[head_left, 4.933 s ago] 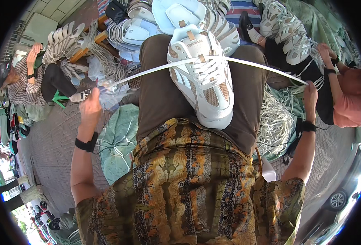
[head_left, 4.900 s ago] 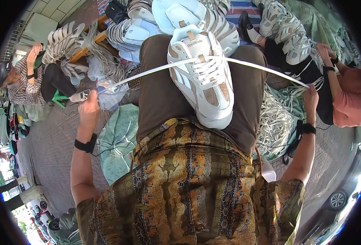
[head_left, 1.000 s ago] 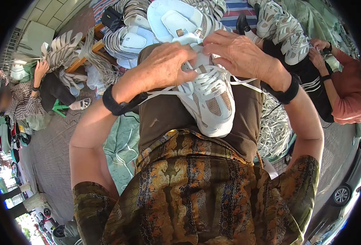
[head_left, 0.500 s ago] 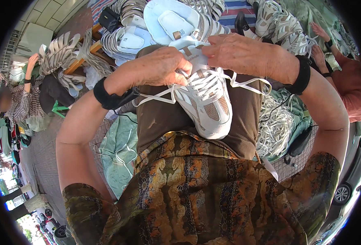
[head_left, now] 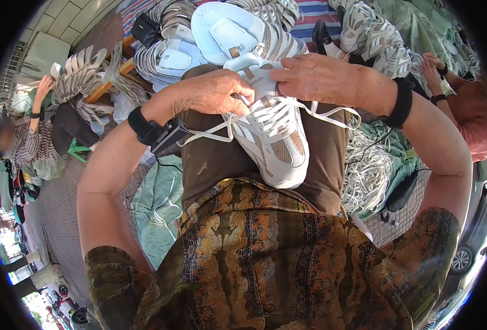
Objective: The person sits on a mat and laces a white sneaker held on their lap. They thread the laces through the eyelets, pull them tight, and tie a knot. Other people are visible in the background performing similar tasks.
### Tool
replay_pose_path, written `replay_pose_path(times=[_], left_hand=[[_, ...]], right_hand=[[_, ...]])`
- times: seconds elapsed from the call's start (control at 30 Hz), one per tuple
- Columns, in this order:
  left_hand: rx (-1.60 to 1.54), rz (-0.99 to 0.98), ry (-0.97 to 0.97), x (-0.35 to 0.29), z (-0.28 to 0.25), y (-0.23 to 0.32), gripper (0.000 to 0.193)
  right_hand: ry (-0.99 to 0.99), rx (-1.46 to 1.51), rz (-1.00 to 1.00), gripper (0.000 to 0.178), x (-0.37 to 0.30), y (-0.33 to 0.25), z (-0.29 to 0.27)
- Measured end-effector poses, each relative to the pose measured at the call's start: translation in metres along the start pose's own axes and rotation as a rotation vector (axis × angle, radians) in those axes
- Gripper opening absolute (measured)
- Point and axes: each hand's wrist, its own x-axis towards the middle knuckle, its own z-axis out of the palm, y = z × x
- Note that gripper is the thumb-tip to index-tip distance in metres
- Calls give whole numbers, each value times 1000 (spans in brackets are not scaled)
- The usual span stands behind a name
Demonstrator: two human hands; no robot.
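Note:
A white, beige and tan sneaker (head_left: 279, 157) lies across my brown-trousered thighs, toe toward me. White laces cross its front, and a loose lace end (head_left: 210, 133) trails out on the left, with another loop on the right. My left hand (head_left: 219, 92) is closed at the left side of the shoe opening, thumb and fingers pinching near the eyelets. On the other side, my right hand (head_left: 320, 80) has its fingers closed on the upper edge beside the pale tongue (head_left: 261, 82). Exactly what lies under the right fingertips is hidden.
Stacked shoe uppers (head_left: 230, 30) lie beyond my knees on a striped cloth (head_left: 318, 12). Finished-looking sneakers (head_left: 364, 27) sit far right. A heap of white laces (head_left: 367, 170) is by my right leg, green cloth (head_left: 158, 201) by my left. People work at both sides.
The sneaker and both hands have shifted slightly left. My right fingers have moved a little lower along the shoe's edge. The person on the right has brought their hands together.

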Motion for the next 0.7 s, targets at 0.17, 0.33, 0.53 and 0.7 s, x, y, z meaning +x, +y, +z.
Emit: replay_pose_path(times=[0.17, 0.33, 0.53, 0.7], left_hand=[[15, 10, -9, 2, -1, 1, 22], [-27, 8, -76, 7, -3, -9, 24], [195, 232, 72, 24, 9, -25, 25], [361, 26, -7, 62, 30, -26, 24]], right_hand=[[20, 169, 12, 7, 2, 9, 8], [-13, 340, 106, 9, 6, 11, 6], [-273, 488, 427, 15, 25, -1, -5], [-141, 415, 379, 11, 16, -11, 6]])
